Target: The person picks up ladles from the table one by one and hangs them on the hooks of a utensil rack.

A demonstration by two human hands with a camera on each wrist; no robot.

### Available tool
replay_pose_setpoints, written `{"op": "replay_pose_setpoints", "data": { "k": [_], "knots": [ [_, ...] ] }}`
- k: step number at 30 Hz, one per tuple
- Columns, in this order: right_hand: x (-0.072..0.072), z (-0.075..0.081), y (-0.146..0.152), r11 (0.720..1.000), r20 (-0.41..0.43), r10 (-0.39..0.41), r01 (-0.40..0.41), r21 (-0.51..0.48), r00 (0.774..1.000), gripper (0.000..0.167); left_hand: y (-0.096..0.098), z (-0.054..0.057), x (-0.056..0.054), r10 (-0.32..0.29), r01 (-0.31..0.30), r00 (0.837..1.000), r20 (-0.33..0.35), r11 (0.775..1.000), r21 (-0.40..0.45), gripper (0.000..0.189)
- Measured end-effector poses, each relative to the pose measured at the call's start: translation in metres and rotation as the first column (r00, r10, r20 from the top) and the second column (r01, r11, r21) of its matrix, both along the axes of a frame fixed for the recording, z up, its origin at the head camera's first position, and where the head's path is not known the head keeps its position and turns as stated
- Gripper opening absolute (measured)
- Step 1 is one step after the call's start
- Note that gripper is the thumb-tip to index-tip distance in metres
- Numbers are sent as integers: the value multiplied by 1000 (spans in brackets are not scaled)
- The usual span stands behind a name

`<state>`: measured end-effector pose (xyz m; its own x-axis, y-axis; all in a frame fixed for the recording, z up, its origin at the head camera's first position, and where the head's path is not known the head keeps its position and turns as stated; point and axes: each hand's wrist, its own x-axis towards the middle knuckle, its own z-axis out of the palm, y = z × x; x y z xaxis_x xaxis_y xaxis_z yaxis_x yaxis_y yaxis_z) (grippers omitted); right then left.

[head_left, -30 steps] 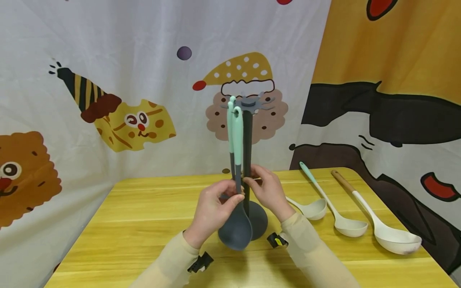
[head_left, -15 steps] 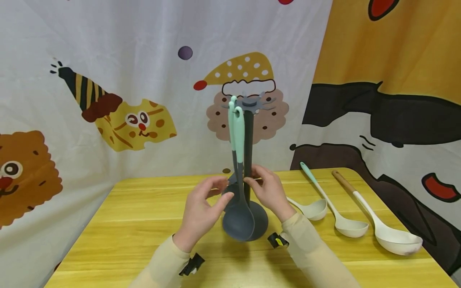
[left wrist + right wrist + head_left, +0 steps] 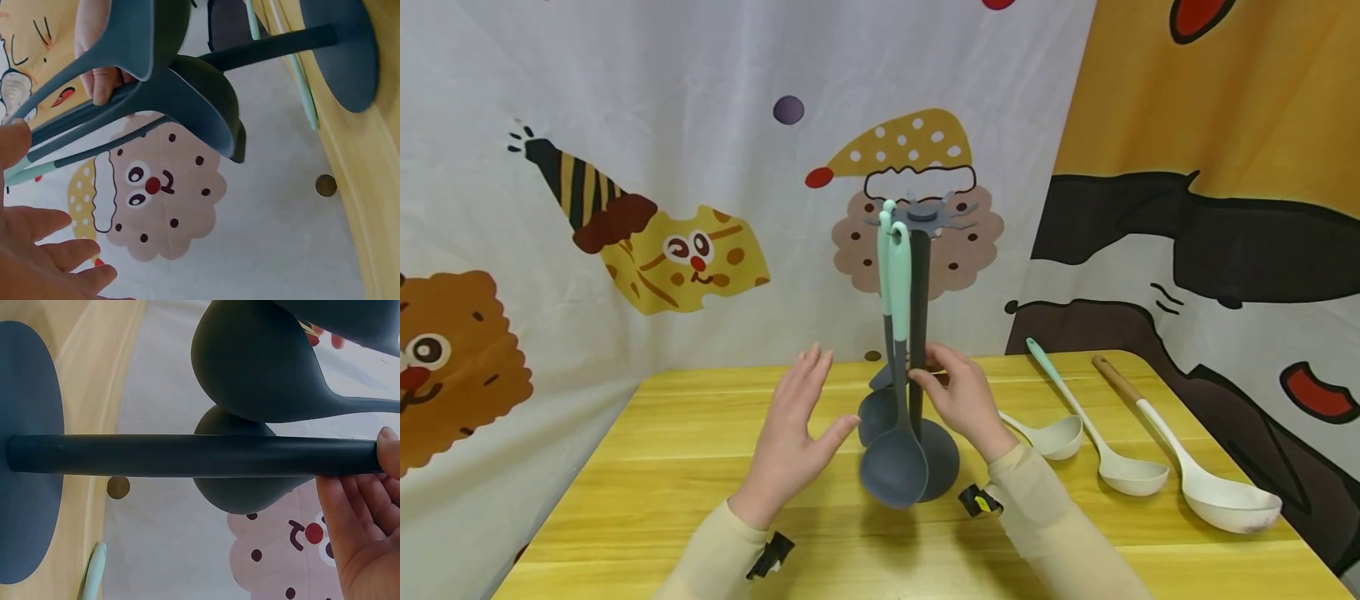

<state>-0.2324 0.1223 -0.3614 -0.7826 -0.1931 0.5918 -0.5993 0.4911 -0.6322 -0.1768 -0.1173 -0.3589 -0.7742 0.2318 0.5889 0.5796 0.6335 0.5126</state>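
Observation:
A dark grey utensil stand (image 3: 919, 333) rises from a round base (image 3: 945, 462) on the wooden table. Its pole is gripped by my right hand (image 3: 962, 400), thumb on one side and fingers on the other, as the right wrist view shows. From the left side of its hooked top hang dark grey utensils with mint handles: a ladle (image 3: 893, 468) in front, a second ladle (image 3: 876, 417) behind it, and a third one (image 3: 882, 377) mostly hidden. My left hand (image 3: 793, 442) is held to the left of them, fingers spread, holding nothing.
On the table's right side lie three pale ladles: a short one (image 3: 1060, 437) partly behind my right wrist, one with a mint handle (image 3: 1131, 475), and a white one with a wooden handle (image 3: 1228, 500). A cartoon-print curtain (image 3: 700, 83) hangs behind the table (image 3: 647, 467).
My left hand has let go of the front ladle's neck and moved left, its fingers spreading. The ladle now hangs freely, closer to the pole. My right hand stays on the pole.

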Motion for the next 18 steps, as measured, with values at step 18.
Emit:
{"op": "replay_pose_setpoints", "data": {
  "k": [18],
  "knots": [
    [-4,0,-2,999,-1,35,-35,-10,999,20,-18,-18,2,111,-84,987,119,973,-213,84]
  ]
}}
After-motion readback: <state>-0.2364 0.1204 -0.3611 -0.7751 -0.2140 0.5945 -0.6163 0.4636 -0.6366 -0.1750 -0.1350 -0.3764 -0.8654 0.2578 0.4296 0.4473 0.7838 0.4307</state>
